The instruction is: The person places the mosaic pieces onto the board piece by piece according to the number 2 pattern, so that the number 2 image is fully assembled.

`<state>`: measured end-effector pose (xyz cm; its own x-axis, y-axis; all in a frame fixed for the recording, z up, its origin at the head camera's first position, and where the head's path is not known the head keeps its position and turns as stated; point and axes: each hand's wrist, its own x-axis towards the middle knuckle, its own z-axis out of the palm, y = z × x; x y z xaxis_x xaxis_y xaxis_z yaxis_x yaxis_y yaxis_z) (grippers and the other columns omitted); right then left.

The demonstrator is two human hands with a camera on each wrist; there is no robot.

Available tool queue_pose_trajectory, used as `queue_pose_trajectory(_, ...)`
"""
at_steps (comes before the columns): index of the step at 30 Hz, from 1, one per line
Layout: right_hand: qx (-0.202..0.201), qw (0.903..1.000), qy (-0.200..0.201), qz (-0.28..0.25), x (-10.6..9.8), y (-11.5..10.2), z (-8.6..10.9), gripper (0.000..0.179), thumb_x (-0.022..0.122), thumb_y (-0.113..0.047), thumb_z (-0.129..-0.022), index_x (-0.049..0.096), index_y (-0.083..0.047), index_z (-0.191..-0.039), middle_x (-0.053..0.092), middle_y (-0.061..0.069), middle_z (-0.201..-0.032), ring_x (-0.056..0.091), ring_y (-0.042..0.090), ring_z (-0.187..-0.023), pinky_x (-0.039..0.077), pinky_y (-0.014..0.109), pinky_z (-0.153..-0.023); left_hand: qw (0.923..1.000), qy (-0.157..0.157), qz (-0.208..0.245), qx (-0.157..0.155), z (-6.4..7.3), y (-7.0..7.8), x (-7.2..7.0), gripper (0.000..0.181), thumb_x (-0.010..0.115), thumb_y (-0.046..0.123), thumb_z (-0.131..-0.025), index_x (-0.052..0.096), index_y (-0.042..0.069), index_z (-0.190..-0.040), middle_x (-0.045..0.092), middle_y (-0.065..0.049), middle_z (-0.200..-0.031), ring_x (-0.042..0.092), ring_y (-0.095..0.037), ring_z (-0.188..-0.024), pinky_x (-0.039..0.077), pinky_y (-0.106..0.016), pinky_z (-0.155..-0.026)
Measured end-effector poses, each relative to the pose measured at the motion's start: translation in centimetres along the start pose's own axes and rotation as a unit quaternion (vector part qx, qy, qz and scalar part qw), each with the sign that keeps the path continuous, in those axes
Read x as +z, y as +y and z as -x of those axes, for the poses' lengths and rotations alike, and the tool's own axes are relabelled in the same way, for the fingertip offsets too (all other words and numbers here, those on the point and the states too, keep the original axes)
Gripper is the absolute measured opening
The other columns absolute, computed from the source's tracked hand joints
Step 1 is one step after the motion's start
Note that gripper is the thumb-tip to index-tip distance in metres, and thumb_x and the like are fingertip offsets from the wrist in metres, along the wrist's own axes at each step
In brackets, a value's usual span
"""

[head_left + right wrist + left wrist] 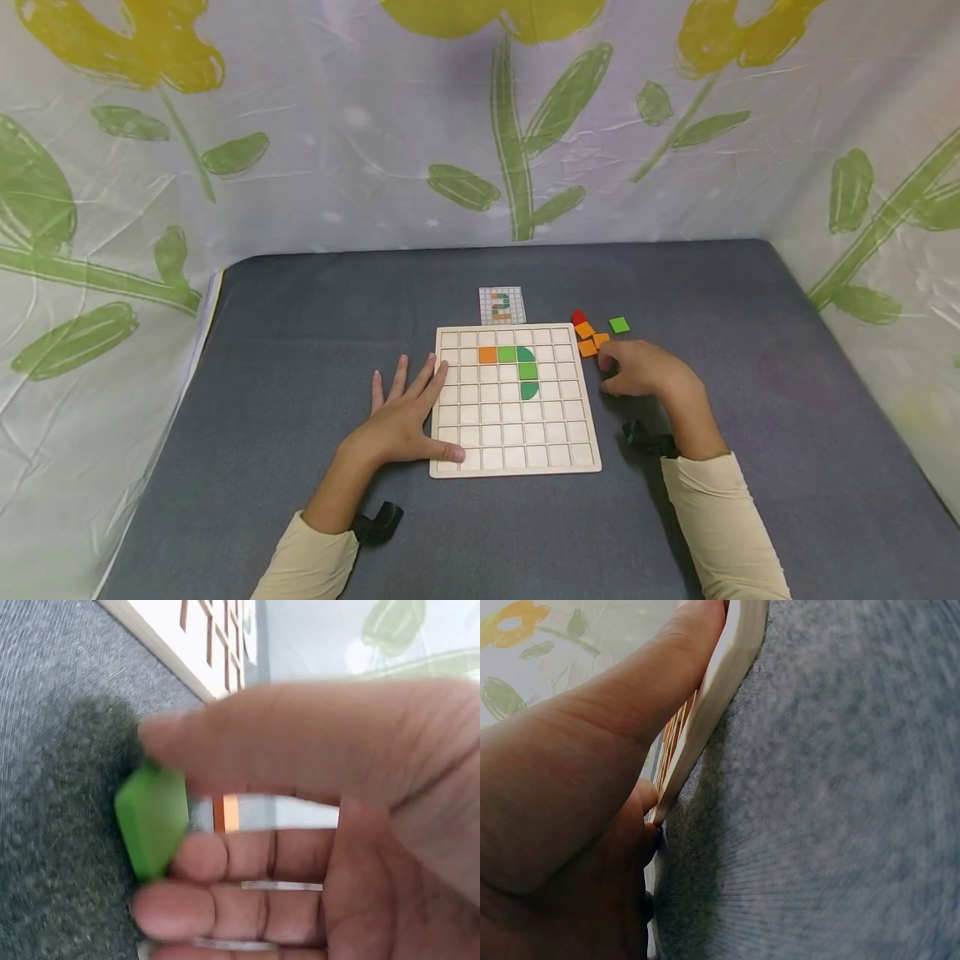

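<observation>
My left hand [396, 427] lies with spread fingers over the left edge of a pale wooden grid board [491, 436]. In the left wrist view its thumb rests on the board's rim [724, 675]. My right hand [648, 371], just right of the board, pinches a green tile [154, 821] between thumb and fingers, above the cloth. On the board's upper part sit an orange square [487, 355], a green square [507, 354], a dark green rounded piece [526, 354], another green square [528, 371] and a second rounded piece [529, 390].
Beyond the board's top edge lies a small pattern card [502, 306]. Several loose orange tiles [587, 348], a red piece [578, 317] and a green square tile [618, 325] lie off the board's upper right corner. Dark grey cloth [300, 333] covers the table.
</observation>
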<state>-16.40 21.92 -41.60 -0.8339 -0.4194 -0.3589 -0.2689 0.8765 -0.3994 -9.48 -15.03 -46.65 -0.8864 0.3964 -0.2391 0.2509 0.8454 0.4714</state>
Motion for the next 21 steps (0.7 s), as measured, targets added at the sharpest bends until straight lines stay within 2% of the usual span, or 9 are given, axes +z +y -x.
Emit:
queue_pose_trajectory(5, 0.001, 0.9993, -0.012, -0.036, 0.15, -0.17, -0.20, 0.038, 0.072, -0.011, -0.087, 0.057, -0.003, -0.121, 0.052, 0.005, -0.079, 0.048, 0.019, -0.069, 0.039, 0.034, -0.061, 1.0000, 0.000, 0.001, 0.002, 0.17, 0.09, -0.12, 0.132, 0.078, 0.075, -0.066, 0.010, 0.015, -0.163, 0.002, -0.010, -0.168, -0.016, -0.043, -0.148, -0.018, -0.069, -0.106)
queue_pose_trajectory(9, 0.009, 0.9991, -0.009, -0.041, 0.21, -0.07, -0.23, 0.045, 0.073, -0.011, -0.088, 0.054, -0.002, -0.127, 0.052, 0.005, -0.079, 0.048, 0.020, -0.069, 0.038, 0.034, -0.060, 1.0000, 0.002, 0.003, 0.005, 0.18, 0.06, -0.13, 0.133, 0.078, 0.074, -0.066, 0.010, 0.014, -0.163, 0.002, -0.011, -0.168, -0.015, -0.043, -0.148, -0.018, -0.069, -0.106)
queue_pose_trajectory(16, 0.010, 0.9997, -0.002, -0.024, -0.02, 0.03, -0.05, 0.036, 0.077, -0.013, -0.084, 0.057, -0.001, -0.112, 0.057, 0.005, -0.083, 0.052, 0.021, -0.073, 0.043, 0.037, -0.065, 1.0000, 0.003, 0.001, 0.009, 0.21, 0.01, -0.13, 0.133, 0.079, 0.074, -0.066, 0.011, 0.013, -0.163, 0.002, -0.012, -0.167, -0.015, -0.044, -0.148, -0.018, -0.069, -0.106)
queue_pose_trajectory(21, -0.002, 0.9999, 0.003, -0.015, -0.05, -0.09, 0.02, 0.033, 0.079, -0.007, -0.078, 0.059, -0.001, -0.104, 0.058, 0.005, -0.084, 0.053, 0.021, -0.075, 0.044, 0.037, -0.067, 1.0000, -0.003, 0.000, 0.001, 0.16, 0.10, -0.17, 0.132, 0.079, 0.073, -0.067, 0.011, 0.015, -0.163, 0.002, -0.010, -0.168, -0.015, -0.043, -0.149, -0.017, -0.070, -0.107)
